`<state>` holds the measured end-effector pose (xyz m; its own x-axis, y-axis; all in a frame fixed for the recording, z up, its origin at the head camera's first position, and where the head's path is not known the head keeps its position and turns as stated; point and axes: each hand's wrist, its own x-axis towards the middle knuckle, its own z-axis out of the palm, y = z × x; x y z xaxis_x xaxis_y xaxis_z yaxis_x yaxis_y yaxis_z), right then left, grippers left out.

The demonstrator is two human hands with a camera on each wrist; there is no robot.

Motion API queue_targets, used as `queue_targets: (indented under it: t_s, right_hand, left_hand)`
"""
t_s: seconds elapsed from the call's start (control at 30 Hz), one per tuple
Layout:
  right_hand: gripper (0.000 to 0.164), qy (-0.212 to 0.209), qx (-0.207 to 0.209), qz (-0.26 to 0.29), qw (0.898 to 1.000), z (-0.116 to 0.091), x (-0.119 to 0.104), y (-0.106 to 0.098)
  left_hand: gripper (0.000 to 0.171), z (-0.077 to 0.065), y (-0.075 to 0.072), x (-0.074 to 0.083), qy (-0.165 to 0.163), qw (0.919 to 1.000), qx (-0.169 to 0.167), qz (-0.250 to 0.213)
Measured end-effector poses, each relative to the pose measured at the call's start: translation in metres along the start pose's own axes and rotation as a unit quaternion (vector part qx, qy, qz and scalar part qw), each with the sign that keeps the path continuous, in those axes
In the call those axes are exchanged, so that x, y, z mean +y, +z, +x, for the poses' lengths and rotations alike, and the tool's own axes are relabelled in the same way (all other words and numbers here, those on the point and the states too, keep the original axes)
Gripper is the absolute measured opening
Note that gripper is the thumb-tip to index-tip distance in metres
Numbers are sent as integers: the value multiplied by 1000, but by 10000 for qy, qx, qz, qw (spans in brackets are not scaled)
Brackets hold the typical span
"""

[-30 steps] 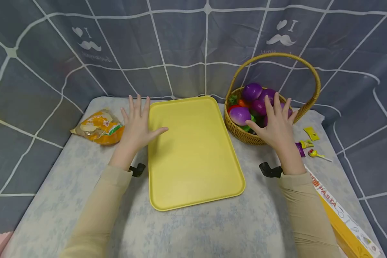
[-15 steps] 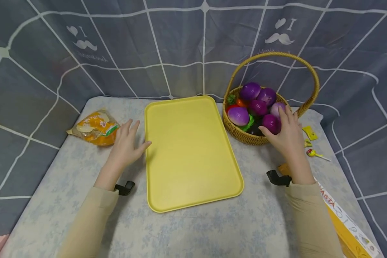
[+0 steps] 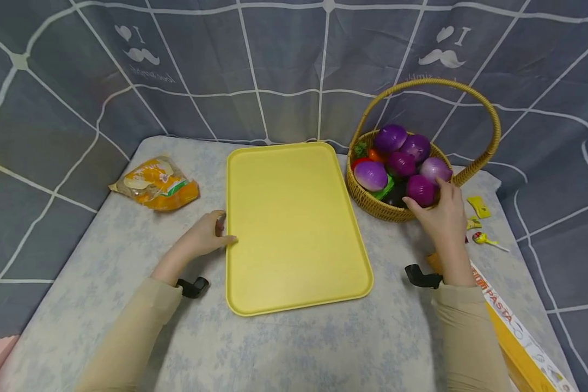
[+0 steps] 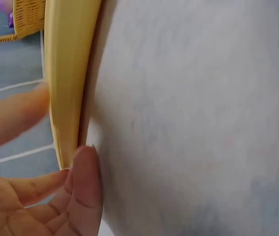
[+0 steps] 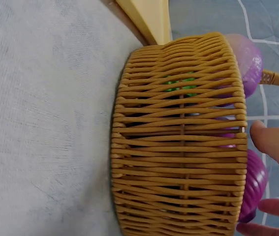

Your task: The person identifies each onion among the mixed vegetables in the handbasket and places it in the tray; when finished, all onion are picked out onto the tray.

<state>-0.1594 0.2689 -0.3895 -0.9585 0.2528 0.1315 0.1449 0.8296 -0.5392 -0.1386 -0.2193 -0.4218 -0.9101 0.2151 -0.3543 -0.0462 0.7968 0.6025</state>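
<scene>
In the head view a yellow tray (image 3: 299, 228) lies flat on the table. My left hand (image 3: 201, 237) is at its left edge. The left wrist view shows the thumb (image 4: 16, 115) on the rim's upper side and curled fingers at its outer side, pinching it. At the right, my right hand (image 3: 443, 218) reaches over the front rim of a wicker basket (image 3: 379, 207). Its thumb (image 5: 274, 142) and fingers stand on either side of a ribbed purple onion (image 3: 420, 190); a gap shows between thumb and onion. More purple onions (image 3: 391, 138) fill the basket.
An orange snack bag (image 3: 159, 182) lies left of the tray. Wrapped candies (image 3: 479, 207) and a lollipop (image 3: 480, 238) lie right of the basket. A long pasta box (image 3: 514, 332) lies beside the right forearm. Patterned cloth (image 3: 294, 65) hangs behind the table.
My left hand has come down and nearer onto the tray's left edge, its fingers now curled. My right hand, spread above the basket earlier, has lowered beside the front onion.
</scene>
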Motion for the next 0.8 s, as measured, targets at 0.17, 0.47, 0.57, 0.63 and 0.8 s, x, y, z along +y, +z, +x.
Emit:
queue_targets:
  t_s: [0.17,0.47,0.57,0.63,0.8]
  right_hand:
    - [91,125,23,162,9998,3,3,6]
    - [77,253,217,349,9988,5,3,12]
    - [74,271,415,550,9973,4,3,14]
    - [73,285,602,765,9948,3,2,14]
    - [73,401,880,1352,9861,-3,-11,5]
  left_hand:
    - [70,3,6,0,39,9997,-174,-172]
    - [63,12,-7,-17,592,9977,-37,-335]
    - [64,12,-13,-24,694,9964,-62,-485]
    - [64,12,-16,-27,714,9958,-93,-567]
    - [65,8,-14,-29,629,9953,-140,-717]
